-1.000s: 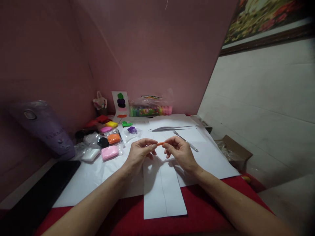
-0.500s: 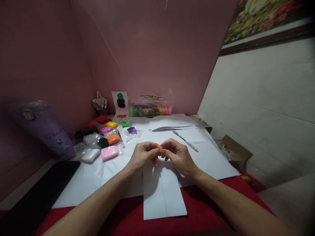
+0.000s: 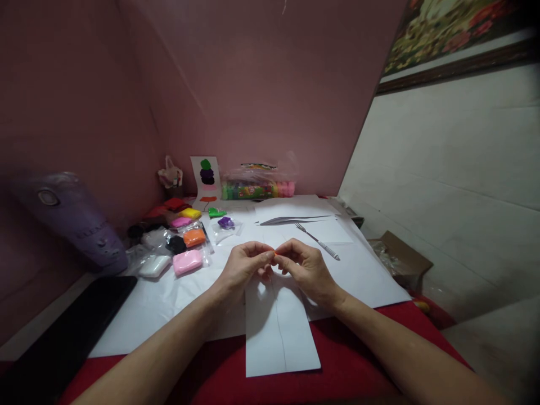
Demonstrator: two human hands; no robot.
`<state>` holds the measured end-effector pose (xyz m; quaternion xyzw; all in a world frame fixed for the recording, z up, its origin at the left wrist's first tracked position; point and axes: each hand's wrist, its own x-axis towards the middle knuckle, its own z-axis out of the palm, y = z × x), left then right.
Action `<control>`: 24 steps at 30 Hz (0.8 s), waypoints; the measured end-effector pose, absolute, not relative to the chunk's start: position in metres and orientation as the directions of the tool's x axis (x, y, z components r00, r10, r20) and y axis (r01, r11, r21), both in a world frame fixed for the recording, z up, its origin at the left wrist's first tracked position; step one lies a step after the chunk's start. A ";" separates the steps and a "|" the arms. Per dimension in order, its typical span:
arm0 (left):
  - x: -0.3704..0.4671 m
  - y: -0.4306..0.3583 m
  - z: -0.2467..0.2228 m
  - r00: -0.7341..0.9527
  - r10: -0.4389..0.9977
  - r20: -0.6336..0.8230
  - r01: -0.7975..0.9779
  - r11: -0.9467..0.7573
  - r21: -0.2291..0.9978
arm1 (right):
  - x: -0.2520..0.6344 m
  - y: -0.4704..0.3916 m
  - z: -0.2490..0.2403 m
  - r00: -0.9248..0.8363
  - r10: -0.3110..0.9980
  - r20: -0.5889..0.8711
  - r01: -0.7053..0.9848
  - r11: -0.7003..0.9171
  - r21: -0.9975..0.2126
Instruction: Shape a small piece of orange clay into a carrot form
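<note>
Between my fingertips a small orange piece of clay (image 3: 275, 253) shows, mostly covered by the fingers. My left hand (image 3: 248, 264) pinches it from the left with thumb and forefinger. From the right, my right hand (image 3: 306, 269) pinches the same piece, and the two hands' fingertips touch. Below them lies a white paper strip (image 3: 282, 343) with a thin line drawn along it. A fork (image 3: 318, 242) rests on the white sheets just beyond my right hand.
Colourful clay packs, including an orange one (image 3: 194, 237) and a pink one (image 3: 188, 262), lie at left. A purple bottle (image 3: 84, 225) and black object (image 3: 71, 332) are further left. Behind stand a painted card (image 3: 206, 180) and a bag of bright tubs (image 3: 257, 190).
My fingertips have closed in on the orange clay, so less of it shows. Both hands otherwise stay in nearly the same place.
</note>
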<state>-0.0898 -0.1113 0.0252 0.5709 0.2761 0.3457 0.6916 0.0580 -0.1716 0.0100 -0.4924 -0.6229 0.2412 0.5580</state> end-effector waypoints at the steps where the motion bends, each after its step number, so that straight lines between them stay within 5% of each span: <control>1: -0.090 -0.112 0.026 0.610 0.792 0.010 -0.157 0.109 0.982 | 0.058 -0.172 0.010 0.102 0.880 0.463 0.353 0.403 -0.844; 7: -0.086 -0.112 0.027 0.527 0.850 0.011 -0.135 0.071 0.988 | 0.058 -0.170 0.008 0.163 0.870 0.466 0.377 0.382 -0.844; 12: -0.088 -0.108 0.028 0.444 0.895 0.053 -0.210 0.046 0.977 | 0.061 -0.166 0.010 0.247 0.889 0.387 0.207 0.341 -0.917; 24: -0.089 -0.109 0.025 0.592 0.803 0.068 -0.141 0.020 0.990 | 0.058 -0.168 0.010 0.118 0.916 0.382 0.126 0.368 -0.921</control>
